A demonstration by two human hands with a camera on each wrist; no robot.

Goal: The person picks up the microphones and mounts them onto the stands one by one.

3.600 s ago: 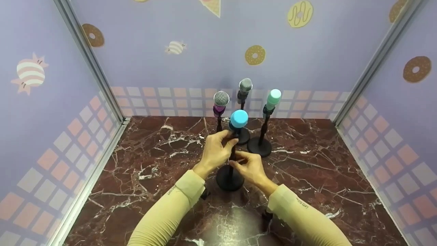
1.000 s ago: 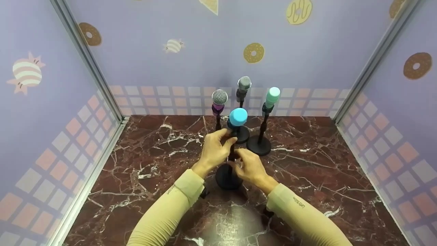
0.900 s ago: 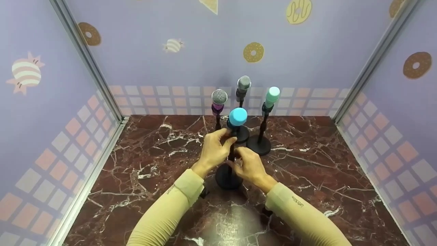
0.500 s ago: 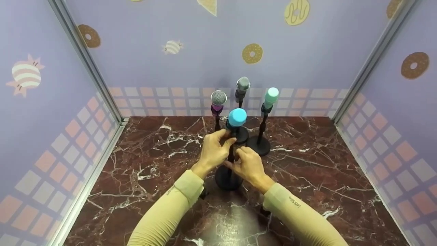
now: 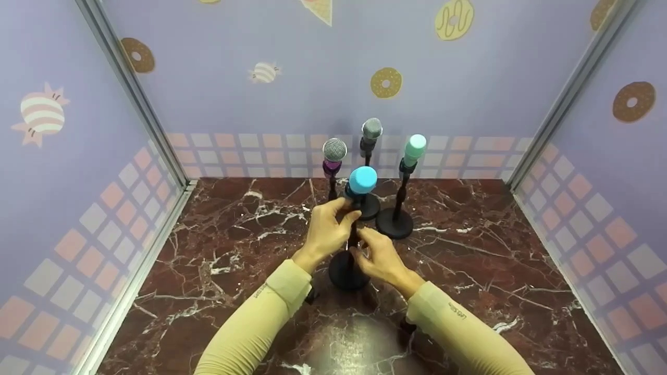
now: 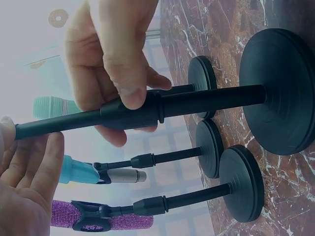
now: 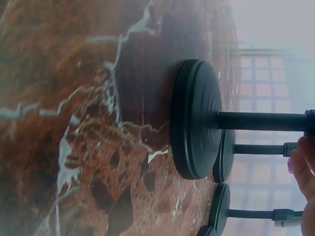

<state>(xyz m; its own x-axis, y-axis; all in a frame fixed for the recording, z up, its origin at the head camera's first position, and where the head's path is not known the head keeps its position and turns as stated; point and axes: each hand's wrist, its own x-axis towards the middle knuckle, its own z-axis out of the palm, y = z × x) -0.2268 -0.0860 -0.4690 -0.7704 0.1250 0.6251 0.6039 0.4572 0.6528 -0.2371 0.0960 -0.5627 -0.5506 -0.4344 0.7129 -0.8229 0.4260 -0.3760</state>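
A microphone with a bright blue head [image 5: 362, 180] sits atop a black desk stand, whose round base [image 5: 344, 276] rests on the marble-patterned table. My left hand [image 5: 325, 229] pinches the stand's upper pole just beneath the microphone. Lower down, my right hand [image 5: 384, 259] grips the thick collar [image 6: 130, 112] at the middle of the pole, thumb on one side and fingers round the other. In the right wrist view only the right fingertips [image 7: 305, 167] show at the edge, beside the lower pole [image 7: 261, 121]. The stand stands upright.
Behind stand three more microphones on black stands: one with a silver head and purple body [image 5: 334, 151], a grey one [image 5: 372, 129] and a mint-green one [image 5: 415, 148]. Their bases are close to the held stand. Patterned walls enclose the table [image 5: 234, 302] at back and sides.
My right hand's fingers and thumb have turned back and forth round the collar. My left hand keeps its hold below the blue head, and the stand stays in place.
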